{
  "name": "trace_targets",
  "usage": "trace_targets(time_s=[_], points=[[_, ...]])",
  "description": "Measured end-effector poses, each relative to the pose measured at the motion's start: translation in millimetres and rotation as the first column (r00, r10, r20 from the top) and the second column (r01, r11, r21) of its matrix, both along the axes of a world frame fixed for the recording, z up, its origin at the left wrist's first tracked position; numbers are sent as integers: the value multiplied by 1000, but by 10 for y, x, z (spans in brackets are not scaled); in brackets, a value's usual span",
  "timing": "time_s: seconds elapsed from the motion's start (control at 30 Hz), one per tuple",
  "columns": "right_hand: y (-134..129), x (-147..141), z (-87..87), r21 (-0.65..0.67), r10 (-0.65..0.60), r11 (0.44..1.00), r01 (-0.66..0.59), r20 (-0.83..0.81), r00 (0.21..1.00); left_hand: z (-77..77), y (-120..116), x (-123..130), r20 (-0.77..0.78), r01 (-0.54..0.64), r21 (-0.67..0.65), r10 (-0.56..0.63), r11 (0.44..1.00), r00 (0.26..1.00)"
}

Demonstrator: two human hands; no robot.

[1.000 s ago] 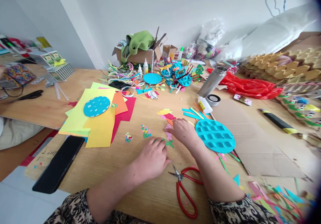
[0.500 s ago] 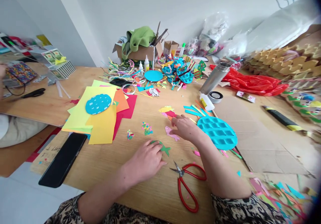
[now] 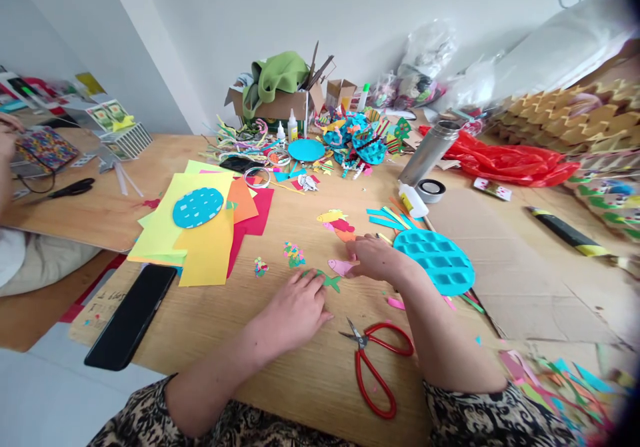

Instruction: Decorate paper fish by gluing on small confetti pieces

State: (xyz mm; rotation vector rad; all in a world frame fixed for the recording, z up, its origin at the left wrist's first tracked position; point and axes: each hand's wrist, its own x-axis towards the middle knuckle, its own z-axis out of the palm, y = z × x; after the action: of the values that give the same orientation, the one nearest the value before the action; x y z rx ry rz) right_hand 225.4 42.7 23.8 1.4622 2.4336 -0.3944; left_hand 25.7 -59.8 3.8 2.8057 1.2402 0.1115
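Note:
My left hand lies flat on the table, its fingertips resting on a green paper fish. Over the tail of a pink paper fish is my right hand, thumb and fingers apart and pointing down. Just beyond it, a yellow paper fish, a red one and an orange one lie close together. Small piles of coloured paper bits sit left of the fish. Red-handled scissors lie spread on the table between my forearms.
A blue painted egg-tray oval and cardboard lie right. A glue bottle and steel flask stand behind. Coloured paper sheets and a phone are left. Another person's hand shows far left.
My right hand has moved slightly down, from beside the orange fish to the pink fish's tail. My left hand stays on the green fish.

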Motion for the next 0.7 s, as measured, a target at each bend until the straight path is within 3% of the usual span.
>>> trace_targets(time_s=[0.27, 0.43, 0.6, 0.7], points=[[104, 86, -50, -4, -48, 999, 48, 30, 998, 29, 134, 20, -9, -17, -23, 17, 1000, 1000], [142, 192, -75, -8, -63, 998, 63, 51, 997, 54, 341, 65, -41, -32, -29, 30, 999, 999], [87, 111, -19, -34, -27, 999, 29, 73, 997, 56, 589, 97, -53, -84, -25, 82, 996, 995], [40, 41, 5, -66, 5, 998, 0, 73, 997, 58, 589, 128, -40, -101, 8, 101, 995, 994]])
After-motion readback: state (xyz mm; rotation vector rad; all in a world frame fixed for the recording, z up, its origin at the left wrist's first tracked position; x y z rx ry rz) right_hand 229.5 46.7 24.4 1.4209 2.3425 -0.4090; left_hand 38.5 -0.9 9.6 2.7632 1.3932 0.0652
